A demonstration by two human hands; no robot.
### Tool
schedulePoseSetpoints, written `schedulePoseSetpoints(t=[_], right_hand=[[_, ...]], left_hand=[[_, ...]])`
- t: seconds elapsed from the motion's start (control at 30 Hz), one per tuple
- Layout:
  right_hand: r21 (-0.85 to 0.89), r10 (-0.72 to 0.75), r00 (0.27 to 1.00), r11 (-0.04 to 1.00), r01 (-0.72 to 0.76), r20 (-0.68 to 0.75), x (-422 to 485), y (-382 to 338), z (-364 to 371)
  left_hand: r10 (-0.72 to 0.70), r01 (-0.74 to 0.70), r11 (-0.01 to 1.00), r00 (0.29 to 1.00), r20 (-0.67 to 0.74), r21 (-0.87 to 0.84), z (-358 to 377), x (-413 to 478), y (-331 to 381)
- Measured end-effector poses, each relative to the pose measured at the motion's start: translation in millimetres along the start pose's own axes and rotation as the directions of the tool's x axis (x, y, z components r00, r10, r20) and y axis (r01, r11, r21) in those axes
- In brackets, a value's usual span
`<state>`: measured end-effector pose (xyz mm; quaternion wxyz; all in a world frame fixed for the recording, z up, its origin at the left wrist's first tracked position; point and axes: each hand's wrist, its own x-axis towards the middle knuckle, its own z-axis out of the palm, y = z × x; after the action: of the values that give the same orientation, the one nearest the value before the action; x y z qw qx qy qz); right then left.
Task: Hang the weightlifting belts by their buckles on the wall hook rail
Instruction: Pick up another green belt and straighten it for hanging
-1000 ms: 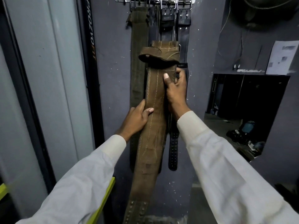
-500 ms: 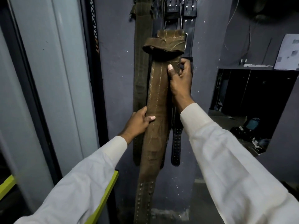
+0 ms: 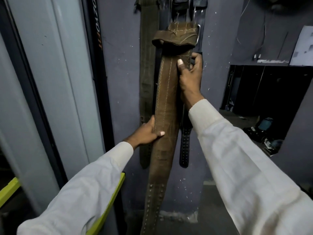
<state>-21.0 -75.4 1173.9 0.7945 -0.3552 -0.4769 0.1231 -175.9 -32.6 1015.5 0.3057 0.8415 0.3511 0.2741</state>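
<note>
A long brown leather belt (image 3: 165, 102) with pale stitching hangs upright in front of the wall, its buckle end (image 3: 176, 38) folded over at the top with a metal loop at the right. My right hand (image 3: 190, 75) grips its right edge just under the fold. Lower down, my left hand (image 3: 147, 131) holds its left edge. Behind it an olive belt (image 3: 147, 68) and a black belt (image 3: 184, 150) with punched holes hang down the wall. The hook rail lies above the frame's top edge.
A grey pillar (image 3: 50, 82) and a dark upright with lettering (image 3: 96, 39) stand at the left. A yellow bar (image 3: 110, 204) crosses low at the left. At the right a dark opening (image 3: 264, 102) holds bags on the floor, with paper (image 3: 303, 46) on the wall.
The view has tilted down, so the hook rail has left the top of the frame. Both hands keep their grip on the brown belt, which sits slightly higher against the hanging belts.
</note>
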Motion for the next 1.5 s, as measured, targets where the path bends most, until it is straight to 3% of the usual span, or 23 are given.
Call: schedulePoseSetpoints(t=[0.17,0.3,0.43,0.57,0.63,0.87,1.0,1.1,1.27,1.4,1.5], right_hand=[[0.019,0.008,1.0,1.0,-0.008,-0.006,-0.2,0.7,1.6],[0.019,0.013,0.999,1.0,-0.014,0.033,-0.4,2.0,2.3],[0.038,0.021,0.999,0.999,-0.023,0.036,0.0,0.6,5.0],[0.037,0.028,0.999,0.999,-0.029,0.027,5.6,0.8,3.0],[0.029,0.034,0.999,0.999,-0.035,0.021,6.4,0.6,3.1],[0.008,0.051,0.997,0.999,-0.051,0.05,3.7,5.3,-0.7],[0.039,0.071,0.992,0.996,-0.075,0.108,5.1,1.9,-10.8],[0.083,0.12,0.974,0.987,-0.138,0.193,3.9,-4.0,-18.8],[0.128,0.193,0.928,0.961,-0.244,0.32,-9.1,7.3,-31.5],[0.122,0.228,0.89,0.947,-0.297,0.396,-22.1,17.1,-39.8],[0.12,0.252,0.858,0.934,-0.337,0.447,-26.0,19.7,-45.2]], left_hand=[[0.008,-0.014,0.999,0.989,-0.15,-0.039,10.0,-3.0,-15.1],[-0.02,0.022,0.987,1.0,0.016,-0.158,15.1,-6.4,-24.2],[-0.052,0.034,0.993,0.987,-0.152,-0.117,22.4,-3.0,-34.0],[-0.06,0.051,0.959,0.998,-0.026,-0.277,19.3,-3.0,-40.1],[-0.071,0.071,0.961,0.997,0.012,-0.266,22.4,-6.0,-44.6],[-0.081,0.073,0.987,0.995,-0.05,-0.146,39.0,-14.7,-47.9],[-0.01,-0.002,0.981,0.998,-0.06,-0.195,33.2,-15.3,-38.0],[0.078,-0.115,0.962,0.985,-0.154,-0.248,14.0,-9.9,-6.6],[0.075,-0.251,0.859,0.924,-0.375,-0.446,-33.1,1.7,66.2],[-0.113,-0.208,0.543,0.942,-0.316,-0.814,-56.5,14.9,94.6],[-0.172,-0.186,0.572,0.925,-0.338,-0.799,-58.3,17.6,93.9]])
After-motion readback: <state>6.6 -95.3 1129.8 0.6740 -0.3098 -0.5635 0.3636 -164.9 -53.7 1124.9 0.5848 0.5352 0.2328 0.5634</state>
